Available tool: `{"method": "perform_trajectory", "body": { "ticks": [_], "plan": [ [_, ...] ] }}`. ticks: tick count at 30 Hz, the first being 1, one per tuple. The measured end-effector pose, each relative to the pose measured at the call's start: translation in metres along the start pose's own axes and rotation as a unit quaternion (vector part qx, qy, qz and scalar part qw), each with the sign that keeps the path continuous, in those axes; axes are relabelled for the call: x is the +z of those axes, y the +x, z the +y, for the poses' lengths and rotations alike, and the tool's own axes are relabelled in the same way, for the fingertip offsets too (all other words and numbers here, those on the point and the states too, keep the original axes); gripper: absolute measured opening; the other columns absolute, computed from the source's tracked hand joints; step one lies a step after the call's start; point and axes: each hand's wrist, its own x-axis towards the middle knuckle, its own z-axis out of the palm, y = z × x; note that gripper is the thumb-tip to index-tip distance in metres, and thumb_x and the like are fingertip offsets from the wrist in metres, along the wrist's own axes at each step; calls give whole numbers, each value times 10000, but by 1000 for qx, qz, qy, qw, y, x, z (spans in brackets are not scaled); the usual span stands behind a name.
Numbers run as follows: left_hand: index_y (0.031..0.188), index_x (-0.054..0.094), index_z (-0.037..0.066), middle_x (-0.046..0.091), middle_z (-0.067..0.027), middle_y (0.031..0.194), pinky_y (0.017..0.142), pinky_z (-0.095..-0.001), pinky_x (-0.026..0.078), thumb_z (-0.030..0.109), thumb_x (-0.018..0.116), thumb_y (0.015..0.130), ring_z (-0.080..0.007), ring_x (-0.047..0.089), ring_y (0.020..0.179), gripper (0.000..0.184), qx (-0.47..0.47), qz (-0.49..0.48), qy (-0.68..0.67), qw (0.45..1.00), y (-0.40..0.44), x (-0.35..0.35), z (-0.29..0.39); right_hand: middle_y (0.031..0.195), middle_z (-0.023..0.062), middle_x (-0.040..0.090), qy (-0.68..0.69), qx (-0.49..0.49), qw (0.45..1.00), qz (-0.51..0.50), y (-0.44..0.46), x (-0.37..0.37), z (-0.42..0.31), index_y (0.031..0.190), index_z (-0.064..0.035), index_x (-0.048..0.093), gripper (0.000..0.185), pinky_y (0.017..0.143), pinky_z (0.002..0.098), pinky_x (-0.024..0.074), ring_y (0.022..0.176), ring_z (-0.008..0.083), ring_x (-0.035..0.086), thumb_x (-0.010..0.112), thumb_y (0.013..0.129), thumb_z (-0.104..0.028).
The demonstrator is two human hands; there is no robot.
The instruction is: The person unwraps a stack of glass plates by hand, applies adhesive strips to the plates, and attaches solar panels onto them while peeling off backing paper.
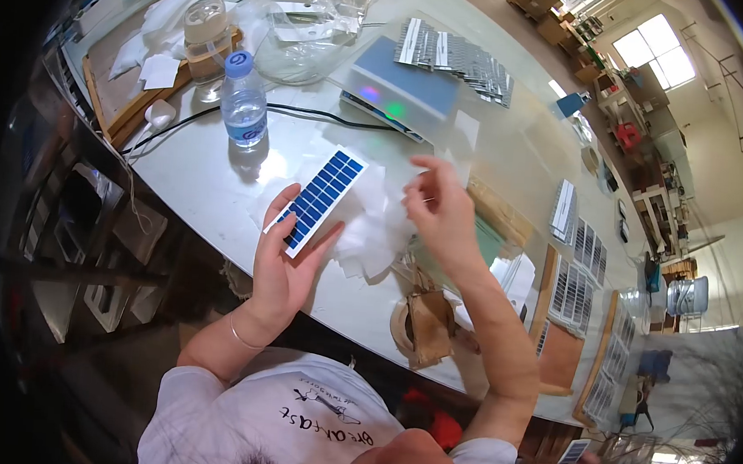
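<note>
Left hand grip clamped on one panel, right hand grip apart, one blue-capped bottle

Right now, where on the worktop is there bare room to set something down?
The worktop looks bare between the bottle, left hand and near edge, with a smaller strip between the white sheets and that edge. It is crowded beyond the right hand and around the tape roll.
</note>
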Motion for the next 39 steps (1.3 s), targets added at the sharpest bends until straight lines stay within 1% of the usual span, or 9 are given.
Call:
{"method": "perform_trajectory", "body": {
  "ticks": [6,10,12,14,15,24,26,31,39],
  "plan": [
    [1399,421,75,521,-131,1331,1129,-581,366,107,428,991,-289,485,1294,409,11,-10,-18,1000,3,-11,-5,941,40,563,98,5,984,148,-13,-53,-21,1273,-30,542,383,692,258,538,810,112,617,552,895,31],
    [1446,423,37,456,-119,1450,1165,-614,307,83,465,996,-311,388,1387,455,-16,36,-85,996,11,-13,-6,887,42,548,103,-71,978,169,-28,-79,-24,1154,-14,554,280,691,254,537,755,106,609,508,886,50],
    [1463,404,31,409,-140,1496,1171,-625,302,73,452,1003,-319,368,1403,465,-2,66,-61,996,13,-6,-4,892,50,551,185,-82,966,164,-42,-83,-35,1057,-20,529,242,692,255,538,759,111,630,460,848,80],
    [1478,369,6,350,-197,1531,1181,-634,262,57,465,998,-343,310,1445,492,-2,-92,-69,993,29,-49,-4,969,45,563,207,-93,963,146,-59,-86,-38,1089,-37,503,240,697,267,565,825,118,646,468,877,69],
    [1477,360,-9,320,-219,1547,1194,-638,213,33,466,988,-355,277,1461,502,11,66,-27,997,17,-1,-5,986,47,552,224,-101,960,137,-68,-87,-44,1088,-39,496,236,705,268,561,839,118,646,474,877,62],
    [1484,344,-10,301,-240,1552,1203,-629,177,-1,478,964,-357,276,1461,537,-65,-46,50,996,36,-23,6,965,69,561,295,-141,940,99,-149,-87,-59,1015,-28,485,246,740,250,499,913,136,598,531,829,125],
    [1484,344,-11,301,-238,1552,1203,-624,182,4,479,966,-356,279,1460,536,-67,-47,80,993,36,-17,3,861,40,614,350,-170,913,122,-166,-76,-55,982,-40,494,206,607,231,450,775,111,625,556,842,98],
    [1483,346,-11,303,-235,1551,1203,-611,194,14,481,968,-353,286,1456,533,-66,-55,140,986,33,-3,5,919,74,605,285,-213,923,144,-217,-74,-44,1015,-23,462,199,671,253,495,850,143,634,517,860,89],
    [1482,348,-11,305,-230,1551,1203,-591,213,32,484,973,-347,298,1451,528,-32,-54,196,979,26,9,13,959,68,535,425,-175,876,147,-259,-68,-17,989,-26,472,113,780,299,515,882,172,620,568,941,7]
  ]
}}
